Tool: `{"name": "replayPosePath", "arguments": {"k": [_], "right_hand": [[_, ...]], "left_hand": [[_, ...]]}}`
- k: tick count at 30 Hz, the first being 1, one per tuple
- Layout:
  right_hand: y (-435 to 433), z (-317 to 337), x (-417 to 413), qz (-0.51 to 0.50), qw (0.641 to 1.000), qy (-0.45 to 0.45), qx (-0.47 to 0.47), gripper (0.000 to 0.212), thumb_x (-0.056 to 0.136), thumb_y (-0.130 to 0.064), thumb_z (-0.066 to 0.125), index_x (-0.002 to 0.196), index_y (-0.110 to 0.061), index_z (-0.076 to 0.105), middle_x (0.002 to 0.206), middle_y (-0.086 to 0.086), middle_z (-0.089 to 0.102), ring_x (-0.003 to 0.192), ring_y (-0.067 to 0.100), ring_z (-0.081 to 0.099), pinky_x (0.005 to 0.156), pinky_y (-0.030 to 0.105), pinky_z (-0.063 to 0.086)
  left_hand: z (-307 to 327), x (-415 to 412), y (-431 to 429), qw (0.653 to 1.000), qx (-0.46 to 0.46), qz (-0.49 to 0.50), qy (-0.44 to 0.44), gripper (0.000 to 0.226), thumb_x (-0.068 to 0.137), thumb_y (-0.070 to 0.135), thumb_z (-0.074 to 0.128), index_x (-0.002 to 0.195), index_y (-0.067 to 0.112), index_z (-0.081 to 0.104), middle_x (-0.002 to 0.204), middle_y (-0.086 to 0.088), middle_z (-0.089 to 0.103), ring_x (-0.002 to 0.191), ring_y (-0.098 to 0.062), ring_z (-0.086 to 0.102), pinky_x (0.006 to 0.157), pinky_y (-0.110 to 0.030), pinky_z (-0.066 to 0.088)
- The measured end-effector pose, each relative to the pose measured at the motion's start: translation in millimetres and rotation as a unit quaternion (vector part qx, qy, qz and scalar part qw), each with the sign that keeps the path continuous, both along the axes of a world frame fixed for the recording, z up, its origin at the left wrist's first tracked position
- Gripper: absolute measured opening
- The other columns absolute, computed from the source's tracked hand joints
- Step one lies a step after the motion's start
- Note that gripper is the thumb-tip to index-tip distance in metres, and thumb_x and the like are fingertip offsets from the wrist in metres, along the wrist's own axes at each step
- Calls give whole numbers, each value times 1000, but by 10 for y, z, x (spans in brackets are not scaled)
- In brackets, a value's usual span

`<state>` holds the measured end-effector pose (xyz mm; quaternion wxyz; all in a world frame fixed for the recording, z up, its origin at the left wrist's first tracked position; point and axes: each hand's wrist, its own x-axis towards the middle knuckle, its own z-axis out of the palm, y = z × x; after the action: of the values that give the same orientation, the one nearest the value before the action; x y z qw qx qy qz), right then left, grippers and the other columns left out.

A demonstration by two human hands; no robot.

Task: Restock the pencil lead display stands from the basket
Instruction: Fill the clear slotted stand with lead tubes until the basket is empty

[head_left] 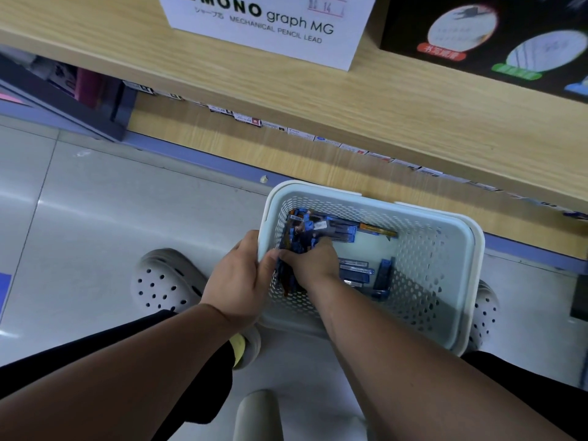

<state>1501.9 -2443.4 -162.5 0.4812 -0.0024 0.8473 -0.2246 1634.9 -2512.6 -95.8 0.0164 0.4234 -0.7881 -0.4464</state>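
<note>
Head view: a white basket [458,230] sits on the floor [127,202] below a wooden shelf [381,106]. The left hand [237,281] grips its left rim. Inside, the right hand [310,262] curls round blue lead packs [318,230]; others lie loose nearby.

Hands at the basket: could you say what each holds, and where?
Left hand grips the basket by its left rim; right hand clutches blue lead cases.

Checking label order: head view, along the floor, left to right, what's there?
Order: grey clog → left hand → right hand → lead packs → basket, right rim → second clog.
</note>
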Motion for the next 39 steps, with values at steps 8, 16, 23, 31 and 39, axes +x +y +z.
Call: {"name": "replayPosePath", "arguments": {"k": [8, 16, 23, 31, 39], "right_hand": [[34, -79, -23, -28, 996, -68, -47, 46, 70, -33, 89, 109, -20, 70, 102, 0, 75, 91, 21, 71, 87, 41, 60], [37, -98, -11, -30, 991, -106, -79, 39, 69, -27, 88, 104, -23, 72, 97, -3, 76, 88, 18, 73, 85, 38, 61], [46, -89, -17, -44, 984, -146, -93, 28, 73, -24, 85, 99, -21, 76, 90, -1, 78, 83, 18, 75, 82, 39, 62], [-20, 14, -57, -36, 973, -187, -128, 26, 74, -16, 84, 99, -16, 78, 90, 3, 79, 87, 24, 76, 87, 47, 61], [143, 207, -203, -14, 975, -175, -137, 14, 79, -8, 81, 90, -16, 77, 85, 5, 79, 81, 23, 76, 76, 35, 62]], "left_hand": [[-14, 1, -1, 1000, -5, -5, 2, 40, 96, 54, 32, 106, 20, 50, 83, -1, 58, 72, -22, 54, 60, -36, 39], [-14, 6, 3, 1000, -2, -4, -2, 38, 96, 53, 33, 106, 20, 50, 85, 0, 58, 74, -22, 54, 62, -37, 40], [1, 0, 7, 1000, 1, 1, -4, 29, 98, 45, 39, 102, 18, 50, 83, -3, 58, 73, -25, 55, 63, -39, 42], [-11, -1, 4, 1000, -1, -3, 3, 28, 98, 46, 38, 103, 21, 49, 84, -1, 58, 74, -23, 54, 63, -40, 43], [16, 3, -4, 1000, -4, -9, 5, 42, 95, 56, 30, 104, 18, 48, 82, -3, 57, 73, -26, 55, 62, -44, 45]]}}
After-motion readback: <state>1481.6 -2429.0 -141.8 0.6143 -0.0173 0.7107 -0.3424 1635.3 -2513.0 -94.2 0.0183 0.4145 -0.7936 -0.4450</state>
